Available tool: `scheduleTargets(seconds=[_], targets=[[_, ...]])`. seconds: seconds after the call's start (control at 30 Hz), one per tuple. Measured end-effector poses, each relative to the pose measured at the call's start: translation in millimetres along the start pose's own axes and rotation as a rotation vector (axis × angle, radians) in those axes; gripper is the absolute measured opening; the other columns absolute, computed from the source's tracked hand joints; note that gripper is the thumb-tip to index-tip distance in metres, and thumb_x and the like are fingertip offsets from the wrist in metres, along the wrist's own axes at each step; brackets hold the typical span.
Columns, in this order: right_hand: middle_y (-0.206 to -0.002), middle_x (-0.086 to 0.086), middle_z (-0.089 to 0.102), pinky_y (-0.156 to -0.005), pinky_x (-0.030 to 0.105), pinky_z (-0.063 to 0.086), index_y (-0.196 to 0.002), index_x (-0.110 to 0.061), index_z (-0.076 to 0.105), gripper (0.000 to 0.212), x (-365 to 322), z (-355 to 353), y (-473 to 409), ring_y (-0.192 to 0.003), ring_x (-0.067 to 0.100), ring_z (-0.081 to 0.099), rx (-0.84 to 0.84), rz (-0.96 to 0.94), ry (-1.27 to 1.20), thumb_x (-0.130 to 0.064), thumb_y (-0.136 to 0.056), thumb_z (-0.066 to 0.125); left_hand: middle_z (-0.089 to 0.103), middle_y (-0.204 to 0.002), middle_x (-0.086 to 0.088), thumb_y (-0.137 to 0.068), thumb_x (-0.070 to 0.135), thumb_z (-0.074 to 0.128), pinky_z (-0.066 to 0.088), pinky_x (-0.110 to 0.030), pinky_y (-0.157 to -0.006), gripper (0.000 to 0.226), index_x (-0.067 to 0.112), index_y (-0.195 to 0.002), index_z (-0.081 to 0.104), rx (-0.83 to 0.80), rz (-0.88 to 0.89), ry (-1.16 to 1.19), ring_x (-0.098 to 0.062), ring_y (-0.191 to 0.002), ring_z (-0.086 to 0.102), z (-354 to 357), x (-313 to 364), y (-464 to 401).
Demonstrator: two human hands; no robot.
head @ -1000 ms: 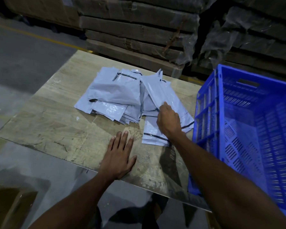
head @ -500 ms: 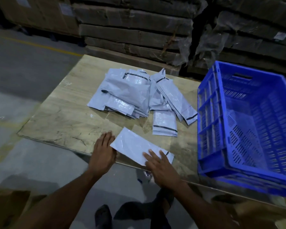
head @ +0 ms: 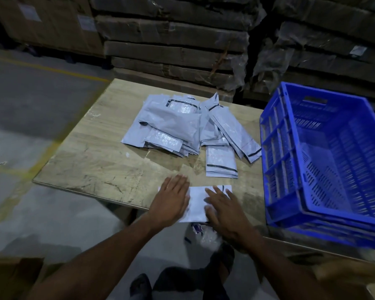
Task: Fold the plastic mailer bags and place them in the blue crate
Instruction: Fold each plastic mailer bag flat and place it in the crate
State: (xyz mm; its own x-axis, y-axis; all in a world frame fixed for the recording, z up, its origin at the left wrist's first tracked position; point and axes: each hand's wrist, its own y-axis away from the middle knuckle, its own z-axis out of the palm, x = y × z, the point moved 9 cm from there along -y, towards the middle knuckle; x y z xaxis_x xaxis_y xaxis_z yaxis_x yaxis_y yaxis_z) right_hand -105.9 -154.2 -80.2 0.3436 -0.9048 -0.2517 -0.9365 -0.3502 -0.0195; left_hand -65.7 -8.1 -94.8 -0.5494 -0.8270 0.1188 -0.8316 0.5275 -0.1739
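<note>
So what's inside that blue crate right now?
The blue crate shows only its own slotted floor and walls; no mailer bags lie in it. The near wall hides a strip of the floor.

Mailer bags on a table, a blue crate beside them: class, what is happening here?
A person presses both hands, left hand and right hand, flat on one mailer bag at the table's near edge. A pile of bags waits behind. The blue crate on the right looks empty.

Crate (head: 325, 161) R of mailer pile (head: 182, 126)
</note>
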Motion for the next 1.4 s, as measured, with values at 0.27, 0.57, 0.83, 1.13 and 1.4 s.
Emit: scheduleTargets(seconds=[0.27,0.57,0.83,1.13,1.4], targets=[[-0.16,0.005,0.038,-0.117,0.048,0.021,-0.152,-0.01,0.041,0.056,-9.8,55.0,-21.3,-0.15,0.025,0.03,-0.087,0.052,0.041,-0.034,-0.106,0.021,0.03,-0.167,-0.012,-0.108,0.042,0.026,0.019,-0.048,-0.124,0.063,0.006,-0.158,0.037,-0.139,-0.081,-0.021,-0.027,-0.156,0.025,46.8,10.4,14.1],[-0.166,0.006,0.024,-0.121,0.05,0.021,-0.155,-0.012,0.035,0.059,-6.4,48.8,-18.1,-0.155,0.026,0.014,0.007,0.079,0.099,-0.04,-0.104,0.034,0.023,-0.17,-0.01,-0.107,0.046,0.026,0.02,-0.05,-0.124,0.065,0.01,-0.161,0.032,-0.123,-0.065,-0.049,-0.029,-0.158,0.019,46.0,9.3,13.6],[-0.168,0.017,0.007,-0.121,0.06,0.015,-0.158,-0.017,0.029,0.074,12.1,57.0,-10.8,-0.153,0.042,0.004,-0.024,0.226,0.136,-0.06,-0.099,0.038,0.022,-0.171,-0.008,-0.107,0.045,0.032,0.024,-0.054,-0.122,0.061,0.019,-0.162,0.033,-0.133,-0.048,-0.044,-0.034,-0.158,0.017,46.8,9.1,14.8],[-0.168,0.014,0.009,-0.12,0.062,0.015,-0.159,-0.019,0.028,0.082,21.3,53.1,-4.4,-0.154,0.04,0.006,0.006,0.33,0.128,-0.07,-0.095,0.033,0.013,-0.173,-0.007,-0.108,0.053,0.026,0.018,-0.054,-0.126,0.066,0.018,-0.164,0.025,-0.202,0.016,-0.051,-0.032,-0.159,0.012,46.3,5.1,13.9],[-0.169,0.012,0.002,-0.122,0.059,0.01,-0.159,-0.014,0.025,0.089,26.9,53.3,-1.8,-0.155,0.037,0.0,-0.003,0.338,0.098,-0.076,-0.096,0.023,0.01,-0.173,-0.011,-0.107,0.052,0.024,0.009,-0.042,-0.125,0.074,0.006,-0.164,0.018,-0.235,0.001,-0.042,-0.026,-0.16,0.006,41.0,-23.7,32.2]])
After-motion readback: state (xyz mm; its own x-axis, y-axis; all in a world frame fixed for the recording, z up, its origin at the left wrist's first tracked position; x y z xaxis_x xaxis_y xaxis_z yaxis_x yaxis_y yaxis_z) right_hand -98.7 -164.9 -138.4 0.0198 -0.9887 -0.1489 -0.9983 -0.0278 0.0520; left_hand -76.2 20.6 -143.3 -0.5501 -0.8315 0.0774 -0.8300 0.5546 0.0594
